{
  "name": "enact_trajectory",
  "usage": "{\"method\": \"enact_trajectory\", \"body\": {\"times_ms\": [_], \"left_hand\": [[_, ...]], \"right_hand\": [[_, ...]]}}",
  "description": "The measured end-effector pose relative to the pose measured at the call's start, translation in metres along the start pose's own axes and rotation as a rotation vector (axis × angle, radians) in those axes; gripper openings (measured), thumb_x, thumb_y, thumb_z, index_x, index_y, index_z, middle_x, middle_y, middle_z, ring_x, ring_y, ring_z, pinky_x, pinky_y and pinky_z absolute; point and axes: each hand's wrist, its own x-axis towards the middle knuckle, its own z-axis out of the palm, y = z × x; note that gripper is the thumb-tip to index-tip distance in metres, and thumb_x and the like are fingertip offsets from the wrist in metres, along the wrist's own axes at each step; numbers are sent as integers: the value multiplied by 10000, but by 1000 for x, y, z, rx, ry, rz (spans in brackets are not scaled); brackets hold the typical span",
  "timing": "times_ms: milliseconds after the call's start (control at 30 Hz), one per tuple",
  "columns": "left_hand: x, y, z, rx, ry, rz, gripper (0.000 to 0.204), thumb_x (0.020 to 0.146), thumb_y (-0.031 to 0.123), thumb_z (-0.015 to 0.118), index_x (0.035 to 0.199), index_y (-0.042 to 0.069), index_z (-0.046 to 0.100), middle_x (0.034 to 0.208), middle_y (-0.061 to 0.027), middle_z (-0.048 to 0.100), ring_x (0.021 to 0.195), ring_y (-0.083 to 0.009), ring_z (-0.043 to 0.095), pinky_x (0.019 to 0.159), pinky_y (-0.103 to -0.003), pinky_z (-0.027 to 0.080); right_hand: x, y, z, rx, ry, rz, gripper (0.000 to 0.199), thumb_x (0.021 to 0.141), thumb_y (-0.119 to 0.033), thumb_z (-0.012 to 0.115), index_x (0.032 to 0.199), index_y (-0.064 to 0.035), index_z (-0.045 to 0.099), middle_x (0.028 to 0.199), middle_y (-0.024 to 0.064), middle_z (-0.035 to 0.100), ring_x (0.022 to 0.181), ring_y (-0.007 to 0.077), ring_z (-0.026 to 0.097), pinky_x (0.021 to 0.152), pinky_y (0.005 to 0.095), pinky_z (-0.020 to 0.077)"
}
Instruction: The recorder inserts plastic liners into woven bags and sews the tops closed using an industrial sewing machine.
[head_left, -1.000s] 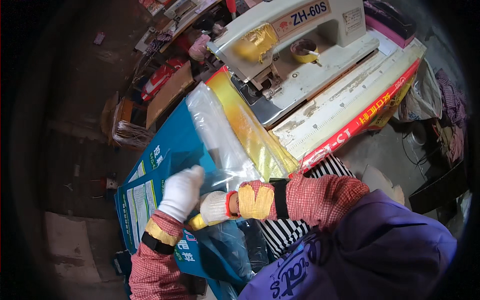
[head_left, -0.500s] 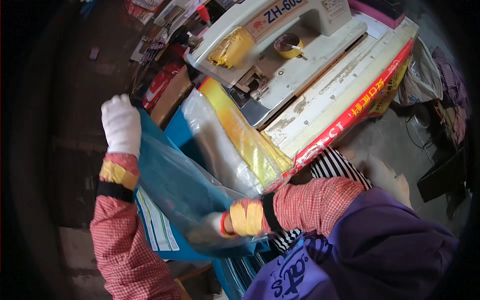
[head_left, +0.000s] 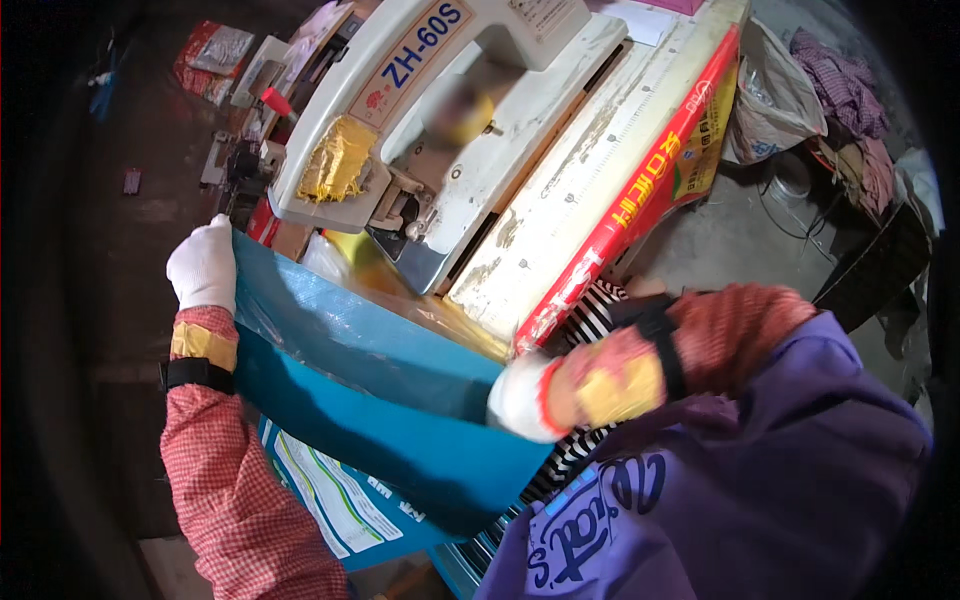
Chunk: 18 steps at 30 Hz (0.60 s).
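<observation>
Blue printed plastic bag (head_left: 380, 420) stretched between the hands, near side of the sewing machine (head_left: 345, 100). White-gloved left hand (head_left: 203, 265) clamped on the bag's far left corner; right hand (head_left: 525, 400) well apart from it, at the right end (blurred, so I cannot tell if its fingers are closed). Half a second ago the right hand lay under loose clear film; now the bag's upper edge runs hand to hand, so the panel seems pulled straighter and under better control.
</observation>
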Motion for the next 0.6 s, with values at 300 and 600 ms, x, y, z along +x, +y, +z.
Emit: {"method": "enact_trajectory", "body": {"times_ms": [300,600], "left_hand": [[1,9,-9,10,31,18,167,862,103,451,965,109,583,873,-87,664,826,-262,653,659,-373,528],[0,7,-7,-10,62,43,168,865,116,439,950,109,584,875,-100,659,824,-278,648,661,-388,520]], "right_hand": [[-33,40,-30,601,826,312,571,762,-364,623,1227,-67,474,887,140,646,713,273,640,636,397,503],[-3,13,-37,1549,778,187,482,816,-192,594,1255,-62,446,854,75,643,717,206,625,619,362,501]]}}
